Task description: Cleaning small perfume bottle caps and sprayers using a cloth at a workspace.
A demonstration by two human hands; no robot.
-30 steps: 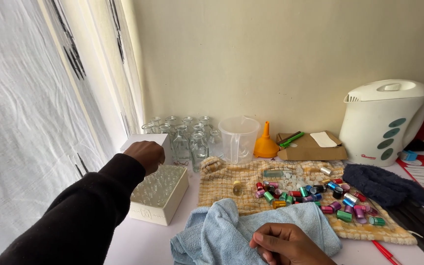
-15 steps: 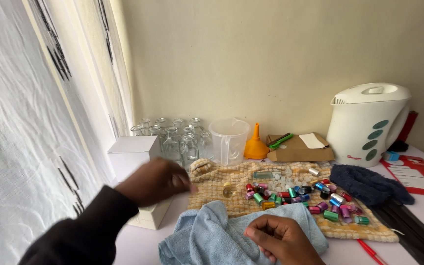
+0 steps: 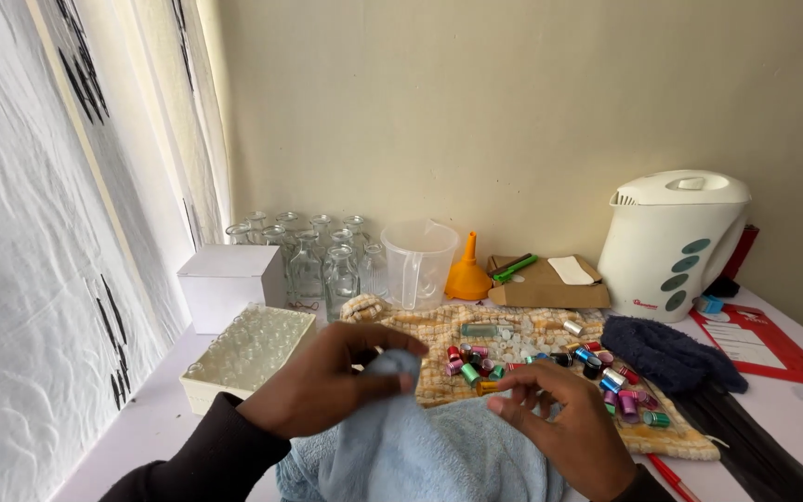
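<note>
My left hand (image 3: 327, 381) is bunched around a fold of the light blue towel (image 3: 429, 455) and lifts it above the table's near edge. Whether something small is wrapped inside the fold is hidden. My right hand (image 3: 559, 423) lies on the same towel just to the right, its bent fingertips pinching the cloth and pointing at my left hand. Behind both hands a yellow checked cloth (image 3: 420, 325) carries several small coloured metal caps (image 3: 606, 372). A white tray of small clear glass vials (image 3: 248, 351) stands to the left of my left hand.
At the back stand a white closed box (image 3: 230, 282), several glass bottles (image 3: 313, 251), a clear measuring jug (image 3: 417, 260), an orange funnel (image 3: 467, 274), a flat cardboard box (image 3: 541, 286) and a white kettle (image 3: 671, 242). A dark blue cloth (image 3: 666, 351) and red paper (image 3: 755, 339) lie right.
My left hand came back from the vial tray to the blue towel and closed on a fold of it. My right hand rose and shifted right on the towel. The camera turned left.
</note>
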